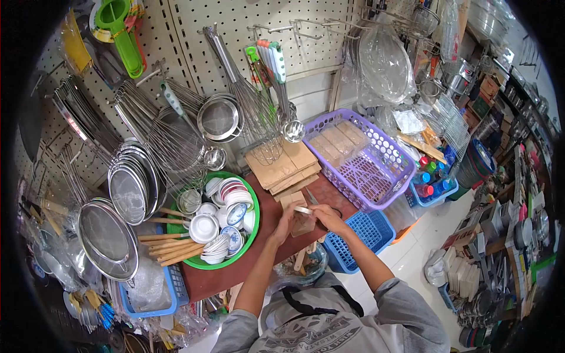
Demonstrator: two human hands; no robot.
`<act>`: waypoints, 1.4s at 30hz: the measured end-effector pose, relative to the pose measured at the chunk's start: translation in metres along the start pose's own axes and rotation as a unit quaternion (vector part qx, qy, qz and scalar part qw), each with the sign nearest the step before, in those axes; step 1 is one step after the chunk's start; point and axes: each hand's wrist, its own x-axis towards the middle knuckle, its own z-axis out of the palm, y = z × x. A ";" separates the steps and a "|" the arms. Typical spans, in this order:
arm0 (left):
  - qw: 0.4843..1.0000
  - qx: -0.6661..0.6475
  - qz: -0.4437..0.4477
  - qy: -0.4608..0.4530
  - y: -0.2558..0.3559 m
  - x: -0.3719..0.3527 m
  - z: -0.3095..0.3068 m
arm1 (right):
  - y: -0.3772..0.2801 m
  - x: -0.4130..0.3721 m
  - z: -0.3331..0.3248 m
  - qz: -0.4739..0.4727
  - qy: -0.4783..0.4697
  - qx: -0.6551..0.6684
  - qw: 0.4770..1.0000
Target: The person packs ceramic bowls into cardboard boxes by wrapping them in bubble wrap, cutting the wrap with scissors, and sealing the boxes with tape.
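My left hand (285, 223) and my right hand (329, 217) are close together over the red-brown tabletop (265, 216). Between their fingertips is a small white ring-shaped thing, seen nearly edge-on, that looks like a roll of tape (303, 210). Fingers of both hands are closed at it; exactly how each grips is too small to tell. Just below it lies a small brown cardboard packet (302, 225), next to my left hand. Scissors (312, 196) lie on the table beyond my hands, partly hidden. A stack of flat brown cardboard (282, 166) rises behind them.
Left stands a green basin (257, 226) of small white bowls and wooden-handled strainers. A purple basket (357, 187) holding wrapped brown packets is at the back right, with a blue basket (368, 232) below it. Whisks (176, 144) and sieves (112, 241) hang from the pegboard.
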 end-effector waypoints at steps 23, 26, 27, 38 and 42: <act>0.993 -0.095 0.056 0.033 0.011 -0.012 0.015 | -0.025 0.036 -0.016 0.028 -0.117 0.054 0.991; 0.987 -0.137 0.061 0.057 0.011 -0.010 0.013 | -0.004 0.046 -0.017 0.013 -0.178 0.060 0.982; 0.986 -0.141 0.059 0.071 0.009 -0.010 0.013 | 0.006 0.052 -0.019 0.021 -0.197 0.041 0.979; 0.986 -0.052 0.090 0.134 0.010 -0.015 0.033 | 0.029 0.063 -0.031 -0.016 -0.270 0.056 0.961; 0.978 -0.074 0.105 0.167 0.002 -0.012 0.034 | 0.027 0.058 -0.033 -0.009 -0.281 0.061 0.958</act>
